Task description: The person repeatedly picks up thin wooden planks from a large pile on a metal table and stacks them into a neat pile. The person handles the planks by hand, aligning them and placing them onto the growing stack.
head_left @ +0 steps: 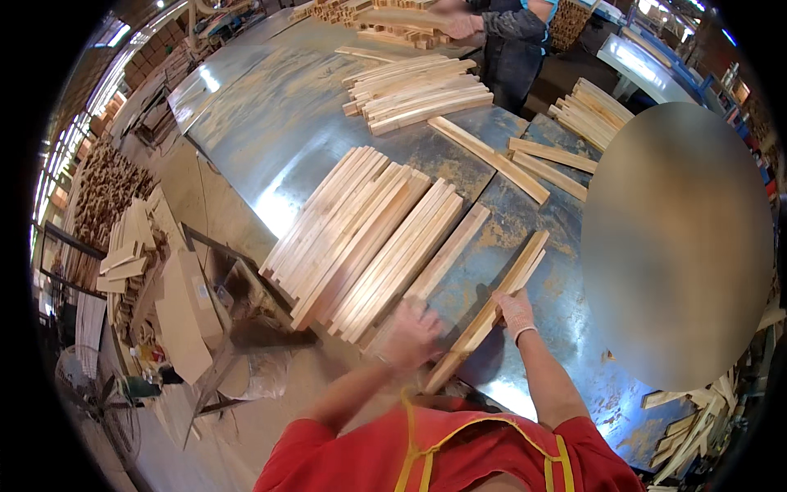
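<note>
My right hand [516, 312], in a pale glove, is closed around a pair of long wooden strips [484, 324] lying side by side. They are held at a slant over the metal table, with their near end close to my red shirt. My left hand [410, 334] is blurred by motion, its fingers loosely spread, over the near end of a single wooden strip [449, 250]. Whether it touches that strip I cannot tell. Left of it lie a narrow row of strips [402, 258] and a wider row of strips [344, 225], side by side and slightly uneven at the ends.
Farther back on the metal table [262, 107] is another strip pile [418, 90], with loose strips [492, 160] to its right. A co-worker [512, 49] handles wood at the far edge. Cardboard [187, 303] and wood scraps stand at left. A large blurred oval covers the right side.
</note>
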`<state>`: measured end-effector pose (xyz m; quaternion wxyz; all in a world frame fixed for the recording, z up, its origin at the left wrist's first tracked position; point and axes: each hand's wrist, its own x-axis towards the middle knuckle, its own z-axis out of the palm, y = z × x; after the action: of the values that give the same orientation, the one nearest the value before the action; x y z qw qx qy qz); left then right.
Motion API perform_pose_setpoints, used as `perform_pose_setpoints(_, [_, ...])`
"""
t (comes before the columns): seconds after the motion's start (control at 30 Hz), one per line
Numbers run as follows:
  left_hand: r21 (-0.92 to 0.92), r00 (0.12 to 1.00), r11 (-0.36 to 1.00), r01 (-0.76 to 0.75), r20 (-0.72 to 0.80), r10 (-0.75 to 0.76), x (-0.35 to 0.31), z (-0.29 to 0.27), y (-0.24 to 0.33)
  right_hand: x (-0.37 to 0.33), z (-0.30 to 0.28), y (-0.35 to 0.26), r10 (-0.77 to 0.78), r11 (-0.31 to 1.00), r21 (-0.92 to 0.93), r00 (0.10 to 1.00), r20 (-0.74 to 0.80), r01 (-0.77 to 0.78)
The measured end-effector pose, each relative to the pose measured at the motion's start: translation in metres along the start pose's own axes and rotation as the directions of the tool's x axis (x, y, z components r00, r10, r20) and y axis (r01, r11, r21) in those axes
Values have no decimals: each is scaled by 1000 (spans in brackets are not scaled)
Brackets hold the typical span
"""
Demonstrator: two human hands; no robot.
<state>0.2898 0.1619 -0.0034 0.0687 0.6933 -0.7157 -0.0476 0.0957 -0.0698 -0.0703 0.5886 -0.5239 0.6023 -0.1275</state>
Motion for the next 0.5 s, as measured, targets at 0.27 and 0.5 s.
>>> perform_pose_setpoints(0.27, [143,950,943,301,36,-309,-37,-14,-85,-33,92,-72,-133,980,-127,980,150,153])
perform_pose_setpoints(0.5, [299,973,927,228,-92,-209,-9,31,-53,19,121,-87,-183,983,109,828,531,148])
